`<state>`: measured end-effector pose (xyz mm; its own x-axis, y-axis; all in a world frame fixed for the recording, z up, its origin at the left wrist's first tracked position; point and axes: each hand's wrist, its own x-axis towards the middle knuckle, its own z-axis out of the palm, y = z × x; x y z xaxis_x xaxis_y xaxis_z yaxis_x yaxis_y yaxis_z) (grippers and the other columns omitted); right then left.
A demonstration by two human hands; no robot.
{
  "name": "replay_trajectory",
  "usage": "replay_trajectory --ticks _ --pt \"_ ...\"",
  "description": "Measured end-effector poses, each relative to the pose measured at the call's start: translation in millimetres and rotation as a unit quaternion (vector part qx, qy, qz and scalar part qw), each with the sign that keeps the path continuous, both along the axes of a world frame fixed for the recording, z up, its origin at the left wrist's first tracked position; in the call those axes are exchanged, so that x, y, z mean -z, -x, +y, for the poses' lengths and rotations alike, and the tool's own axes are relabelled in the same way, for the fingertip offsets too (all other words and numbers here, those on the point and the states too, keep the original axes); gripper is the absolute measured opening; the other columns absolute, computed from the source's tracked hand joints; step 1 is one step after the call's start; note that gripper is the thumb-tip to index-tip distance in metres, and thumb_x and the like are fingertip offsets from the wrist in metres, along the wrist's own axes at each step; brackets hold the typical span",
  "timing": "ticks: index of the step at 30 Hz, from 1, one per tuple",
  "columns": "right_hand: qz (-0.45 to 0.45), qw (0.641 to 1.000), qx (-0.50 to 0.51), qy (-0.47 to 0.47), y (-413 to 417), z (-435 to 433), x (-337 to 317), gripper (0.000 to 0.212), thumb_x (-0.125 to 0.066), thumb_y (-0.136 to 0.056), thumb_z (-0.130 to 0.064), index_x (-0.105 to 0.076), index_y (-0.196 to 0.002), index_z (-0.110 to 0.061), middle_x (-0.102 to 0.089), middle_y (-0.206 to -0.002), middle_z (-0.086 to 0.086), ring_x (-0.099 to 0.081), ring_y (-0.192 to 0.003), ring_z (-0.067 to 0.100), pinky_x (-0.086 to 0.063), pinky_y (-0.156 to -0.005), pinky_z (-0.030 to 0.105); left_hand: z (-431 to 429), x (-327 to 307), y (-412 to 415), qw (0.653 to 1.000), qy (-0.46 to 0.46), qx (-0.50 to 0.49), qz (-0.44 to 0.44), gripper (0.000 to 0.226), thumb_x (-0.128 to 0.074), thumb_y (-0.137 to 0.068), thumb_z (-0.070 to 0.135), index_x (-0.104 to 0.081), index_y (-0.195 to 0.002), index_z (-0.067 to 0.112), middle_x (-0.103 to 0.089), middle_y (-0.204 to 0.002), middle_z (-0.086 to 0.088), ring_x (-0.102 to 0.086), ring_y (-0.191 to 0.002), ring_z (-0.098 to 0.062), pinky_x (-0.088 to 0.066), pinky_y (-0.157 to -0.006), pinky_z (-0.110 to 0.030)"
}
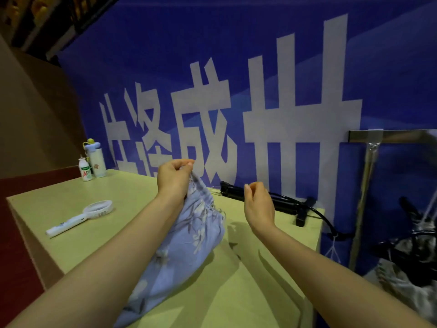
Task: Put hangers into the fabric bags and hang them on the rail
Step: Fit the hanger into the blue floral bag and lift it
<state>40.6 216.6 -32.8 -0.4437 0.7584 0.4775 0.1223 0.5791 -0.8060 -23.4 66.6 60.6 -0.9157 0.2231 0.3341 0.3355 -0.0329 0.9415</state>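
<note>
Fingers (pixel 186 163) of the left hand (pixel 173 178) pinch the gathered mouth of the one blue floral fabric bag (pixel 189 235) and hold it up, while the bag's body trails back along the counter (pixel 236 292) toward the viewer. Judged purpose: keeping the mouth raised and reachable for work at the opening. No hanger shows in or at the bag; contents hidden.

Right hand (pixel 259 204) hovers just beside the mouth, apart from the cloth, fingers (pixel 256 185) curled, thumb and forefinger tips together. No cord is discernible between them.

Further along the counter:
- one white handheld fan (pixel 80 217), lying flat to the left
- one black device, possibly a folded tripod (pixel 264 200), at the far edge
- two bottles at the far left corner: a small drink bottle (pixel 84 171) and a pale flask (pixel 97 159)

One metal rail (pixel 402 136) stands to the right, with nothing hung on its visible stretch. A dark heap (pixel 413 245) below it is indistinct. Blue banner (pixel 212 67) behind
</note>
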Motion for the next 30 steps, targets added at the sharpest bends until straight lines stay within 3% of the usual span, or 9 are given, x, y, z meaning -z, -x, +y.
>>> replay_trajectory --ticks 3,6,9,12,15,18,21,24,30 --pt "-0.018 0.997 -0.064 0.040 7.0 14.9 17.2 0.031 -0.037 -0.100 -0.036 -0.055 -0.098 -0.011 -0.062 -0.094 0.006 -0.058 -0.086 0.023 -0.048 -0.076 0.040 21.6 14.1 8.0 1.000 0.002 0.015 -0.019 0.023 -0.054 -0.093 0.011 -0.067 -0.112 0.005 -0.066 -0.117 -0.012 -0.060 -0.111 -0.027 -0.048 -0.100 -0.042" --pt "-0.027 0.989 -0.141 0.042 13.1 18.0 24.9 0.030 -0.037 -0.101 -0.030 -0.061 -0.110 -0.014 -0.064 -0.105 0.001 -0.059 -0.098 0.020 -0.051 -0.081 0.042 34.0 23.9 13.9 0.999 0.012 0.022 -0.023 0.024 -0.054 -0.093 0.011 -0.067 -0.112 0.005 -0.066 -0.117 -0.013 -0.060 -0.111 -0.027 -0.047 -0.101 -0.041" --pt "-0.097 0.990 -0.093 -0.043 20.7 38.8 27.4 0.033 -0.038 -0.101 -0.028 -0.056 -0.126 -0.016 -0.062 -0.125 0.003 -0.056 -0.114 0.023 -0.045 -0.093 0.036 44.4 30.8 20.0 0.999 0.016 0.021 -0.025 0.024 -0.054 -0.093 0.011 -0.068 -0.111 0.006 -0.067 -0.115 -0.013 -0.061 -0.109 -0.028 -0.048 -0.100 -0.043" --pt "-0.217 0.970 -0.009 -0.109 22.0 73.1 31.4 0.040 -0.041 -0.099 -0.034 -0.046 -0.136 -0.017 -0.056 -0.133 0.005 -0.051 -0.123 0.026 -0.037 -0.102 0.041 51.5 35.0 25.7 0.999 0.022 0.016 -0.022 0.024 -0.054 -0.093 0.011 -0.069 -0.111 0.007 -0.068 -0.114 -0.014 -0.062 -0.108 -0.028 -0.049 -0.100 -0.045" --pt "-0.293 0.945 0.036 -0.142 19.5 104.9 41.9 0.050 -0.043 -0.098 -0.037 -0.035 -0.143 -0.018 -0.040 -0.149 0.004 -0.034 -0.139 0.021 -0.020 -0.116 0.045 55.0 39.4 31.4 0.999 0.023 0.020 -0.022 0.023 -0.054 -0.093 0.012 -0.069 -0.110 0.008 -0.068 -0.114 -0.013 -0.061 -0.109 -0.028 -0.048 -0.100 -0.045" --pt "-0.339 0.925 0.076 -0.155 20.0 123.8 49.8 0.061 -0.045 -0.096 -0.040 -0.024 -0.149 -0.017 -0.026 -0.157 0.004 -0.019 -0.146 0.023 -0.007 -0.119 0.046 56.4 44.0 35.8 0.999 0.021 0.026 -0.032 0.022 -0.053 -0.093 0.012 -0.069 -0.109 0.010 -0.067 -0.115 -0.011 -0.061 -0.110 -0.027 -0.048 -0.101 -0.044" --pt "-0.350 0.915 0.109 -0.171 26.3 131.5 50.4 0.061 -0.054 -0.091 -0.044 -0.037 -0.141 -0.015 -0.044 -0.145 0.007 -0.034 -0.139 0.026 -0.010 -0.119 0.048 56.4 46.6 41.3 0.999 0.011 0.021 -0.039 0.020 -0.053 -0.093 0.011 -0.070 -0.104 0.011 -0.068 -0.114 -0.013 -0.061 -0.110 -0.029 -0.048 -0.101 -0.045" --pt "-0.360 0.906 0.126 -0.185 30.1 133.6 46.4 0.055 -0.060 -0.086 -0.048 -0.050 -0.128 -0.014 -0.056 -0.128 0.007 -0.048 -0.124 0.026 -0.025 -0.115 0.046 56.1 48.3 44.9 0.999 0.006 0.017 -0.042 0.020 -0.053 -0.093 0.010 -0.070 -0.104 0.010 -0.068 -0.114 -0.014 -0.061 -0.110 -0.030 -0.048 -0.100 -0.046" --pt "-0.399 0.890 0.122 -0.185 25.3 122.5 42.4 0.052 -0.060 -0.082 -0.056 -0.056 -0.114 -0.015 -0.058 -0.101 0.005 -0.056 -0.093 0.021 -0.044 -0.083 0.034 48.1 52.4 47.2 0.999 0.006 0.011 -0.051 0.020 -0.053 -0.093 0.010 -0.070 -0.103 0.008 -0.067 -0.113 -0.018 -0.062 -0.107 -0.033 -0.049 -0.098 -0.048"
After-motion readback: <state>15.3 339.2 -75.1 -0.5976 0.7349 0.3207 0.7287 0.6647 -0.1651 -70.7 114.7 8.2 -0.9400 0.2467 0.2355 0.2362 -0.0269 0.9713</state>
